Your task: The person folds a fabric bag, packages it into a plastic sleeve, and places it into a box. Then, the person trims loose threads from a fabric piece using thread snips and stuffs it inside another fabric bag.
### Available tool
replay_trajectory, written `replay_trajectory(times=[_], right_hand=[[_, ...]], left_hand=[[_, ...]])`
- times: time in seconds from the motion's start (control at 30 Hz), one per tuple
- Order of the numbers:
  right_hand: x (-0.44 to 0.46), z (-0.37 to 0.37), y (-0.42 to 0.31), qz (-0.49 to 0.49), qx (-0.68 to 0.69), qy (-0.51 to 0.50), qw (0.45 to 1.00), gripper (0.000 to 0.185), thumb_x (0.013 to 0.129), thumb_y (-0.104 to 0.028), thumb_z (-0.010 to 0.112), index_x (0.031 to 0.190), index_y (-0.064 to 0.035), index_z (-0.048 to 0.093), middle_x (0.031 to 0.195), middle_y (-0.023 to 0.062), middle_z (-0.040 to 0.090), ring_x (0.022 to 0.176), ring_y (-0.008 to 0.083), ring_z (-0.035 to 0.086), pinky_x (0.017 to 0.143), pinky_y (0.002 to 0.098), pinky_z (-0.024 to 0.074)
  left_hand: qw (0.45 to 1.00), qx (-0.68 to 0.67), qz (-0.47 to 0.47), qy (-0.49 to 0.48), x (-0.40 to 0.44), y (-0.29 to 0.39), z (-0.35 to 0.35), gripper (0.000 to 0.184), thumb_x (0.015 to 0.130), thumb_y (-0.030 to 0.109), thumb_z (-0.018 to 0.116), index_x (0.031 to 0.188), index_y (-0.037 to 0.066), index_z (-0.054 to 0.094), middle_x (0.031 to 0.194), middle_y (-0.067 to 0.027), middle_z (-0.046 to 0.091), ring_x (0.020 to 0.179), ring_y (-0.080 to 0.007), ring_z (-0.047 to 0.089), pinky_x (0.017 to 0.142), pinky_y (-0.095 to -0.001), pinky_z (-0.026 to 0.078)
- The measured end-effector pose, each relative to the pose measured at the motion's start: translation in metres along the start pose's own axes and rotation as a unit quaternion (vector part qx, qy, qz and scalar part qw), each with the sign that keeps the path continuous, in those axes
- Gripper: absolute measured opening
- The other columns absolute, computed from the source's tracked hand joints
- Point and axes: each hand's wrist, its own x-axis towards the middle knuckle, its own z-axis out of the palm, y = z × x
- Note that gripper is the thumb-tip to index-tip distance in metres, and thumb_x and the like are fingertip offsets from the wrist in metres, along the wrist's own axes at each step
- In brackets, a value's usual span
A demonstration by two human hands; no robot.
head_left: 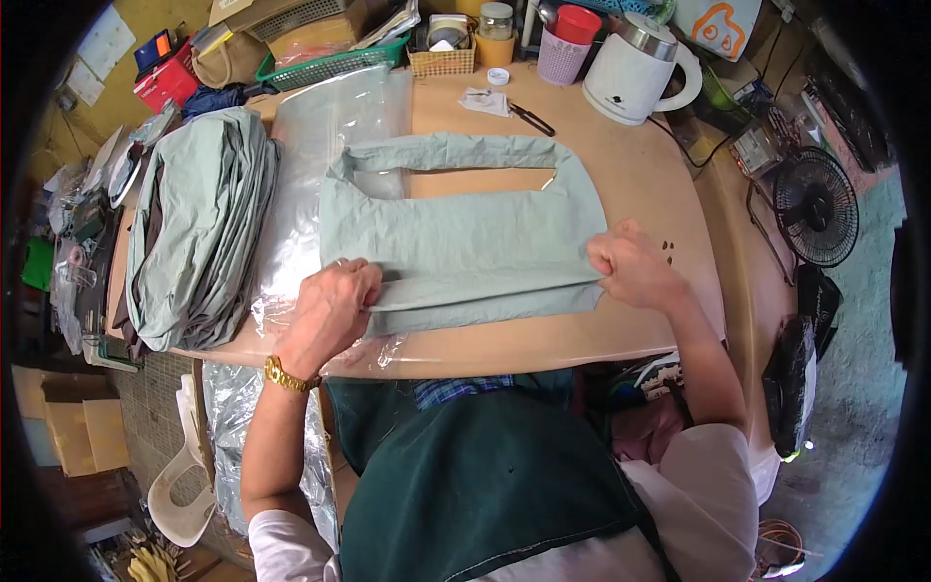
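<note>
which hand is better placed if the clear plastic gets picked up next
Probably the left hand: it's nearer the clear plastic, which lies on that side of the green cloth. The right hand holds the cloth's opposite end.

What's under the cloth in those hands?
Through the gap in the cloth, plastic and table show. The rest is covered, so I can't see it.

1. Left hand (pixel 335 301) x1, 8 o'clock; right hand (pixel 632 267) x1, 3 o'clock.
2. Cloth piece (pixel 456 228) x1, dial centre.
3. Cloth pile (pixel 204 233) x1, 9 o'clock.
4. Kettle (pixel 626 78) x1, 1–2 o'clock.
5. Fan (pixel 818 207) x1, 3 o'clock.
</note>
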Motion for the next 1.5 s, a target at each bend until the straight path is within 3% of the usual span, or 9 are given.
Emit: replay_trajectory(times=[0.23, 0.33, 0.43, 0.53, 0.6, 0.83, 0.97, 1.3, 1.5], right_hand=[[-0.025, 0.069, 0.000, -0.056, -0.064, 0.152, 0.985, 0.023, 0.065, 0.002, 0.059, 0.068, -0.0075, 0.039, 0.071, 0.0075, 0.044, 0.072, 0.0283, 0.049, 0.075, 0.0381, 0.0354], [-0.029, 0.038, -0.015, 0.052, 0.005, 0.008, 0.999, 0.019, 0.072, -0.005, 0.065, 0.075, -0.0057, 0.046, 0.078, 0.0084, 0.049, 0.081, 0.0289, 0.053, 0.082, 0.0385, 0.0382], [-0.020, -0.005, -0.042, 0.047, 0.059, 0.042, 0.996, 0.025, 0.079, -0.018, 0.070, 0.098, -0.0059, 0.059, 0.096, 0.0086, 0.061, 0.099, 0.0281, 0.057, 0.098, 0.0429, 0.0351], [0.011, 0.028, -0.063, 0.088, 0.071, 0.238, 0.965, 0.043, 0.082, -0.029, 0.071, 0.117, -0.0083, 0.058, 0.121, 0.0126, 0.059, 0.118, 0.0310, 0.052, 0.109, 0.0511, 0.0248], [0.030, 0.059, -0.061, 0.102, -0.003, 0.218, 0.971, 0.051, 0.082, -0.035, 0.069, 0.125, -0.0100, 0.054, 0.132, 0.0140, 0.052, 0.126, 0.0329, 0.044, 0.110, 0.0565, 0.0193], [0.038, 0.084, -0.038, 0.158, -0.122, 0.126, 0.972, 0.073, 0.085, -0.049, 0.061, 0.145, -0.0145, 0.039, 0.154, 0.0173, 0.027, 0.142, 0.0425, 0.019, 0.107, 0.0692, 0.0092], [0.010, 0.083, -0.049, 0.156, -0.067, 0.031, 0.985, 0.079, 0.083, -0.051, 0.062, 0.146, -0.0116, 0.036, 0.154, 0.0186, 0.025, 0.141, 0.0443, 0.019, 0.109, 0.0661, 0.0108], [0.016, 0.088, -0.044, 0.228, -0.080, 0.066, 0.968, 0.093, 0.082, -0.057, 0.059, 0.147, 0.0020, 0.028, 0.154, 0.0199, 0.024, 0.142, 0.0404, 0.021, 0.112, 0.0576, 0.0149], [0.026, 0.043, -0.045, 0.219, -0.058, 0.016, 0.974, 0.079, 0.084, -0.043, 0.064, 0.142, 0.0032, 0.035, 0.146, 0.0195, 0.037, 0.136, 0.0364, 0.033, 0.110, 0.0516, 0.0244]], left_hand=[[0.998, 0.019, -0.018, 0.055, -0.020, -0.021, 0.055, 0.023, 0.057, -0.003, 0.061, 0.069, 0.005, 0.043, 0.074, -0.0109, 0.052, 0.077, -0.0326, 0.055, 0.063, -0.0421, 0.043], [0.998, -0.017, -0.038, 0.037, -0.019, -0.021, 0.044, 0.028, 0.056, -0.002, 0.064, 0.074, 0.005, 0.044, 0.076, -0.0111, 0.051, 0.077, -0.0326, 0.055, 0.065, -0.0417, 0.044], [0.994, 0.049, -0.088, -0.053, -0.023, 0.025, -0.019, 0.060, 0.076, 0.020, 0.074, 0.128, 0.006, 0.047, 0.126, -0.0153, 0.052, 0.118, -0.0353, 0.049, 0.099, -0.0444, 0.040], [0.994, 0.083, -0.070, 0.014, 0.002, 0.073, -0.011, 0.078, 0.084, 0.039, 0.067, 0.147, 0.009, 0.032, 0.152, -0.0168, 0.029, 0.141, -0.0365, 0.026, 0.113, -0.0548, 0.019], [0.992, 0.101, -0.056, 0.053, 0.022, 0.067, 0.028, 0.079, 0.087, 0.047, 0.059, 0.150, 0.012, 0.027, 0.158, -0.0149, 0.019, 0.145, -0.0373, 0.016, 0.113, -0.0631, 0.008], [0.983, 0.093, -0.157, 0.032, 0.031, 0.009, 0.071, 0.077, 0.089, 0.054, 0.054, 0.150, 0.014, 0.029, 0.158, -0.0122, 0.021, 0.144, -0.0421, 0.016, 0.110, -0.0673, 0.009], [0.981, 0.069, -0.182, -0.026, -0.007, 0.022, 0.068, 0.083, 0.086, 0.060, 0.054, 0.149, 0.010, 0.032, 0.157, -0.0162, 0.020, 0.143, -0.0445, 0.014, 0.111, -0.0644, 0.010], [0.978, 0.040, -0.204, -0.021, -0.009, 0.016, 0.069, 0.087, 0.080, 0.063, 0.059, 0.147, 0.013, 0.036, 0.156, -0.0192, 0.021, 0.142, -0.0459, 0.017, 0.110, -0.0642, 0.011], [0.977, 0.024, -0.207, -0.045, 0.003, 0.033, 0.036, 0.080, 0.079, 0.045, 0.069, 0.144, 0.009, 0.037, 0.148, -0.0224, 0.031, 0.137, -0.0443, 0.026, 0.110, -0.0568, 0.019]])
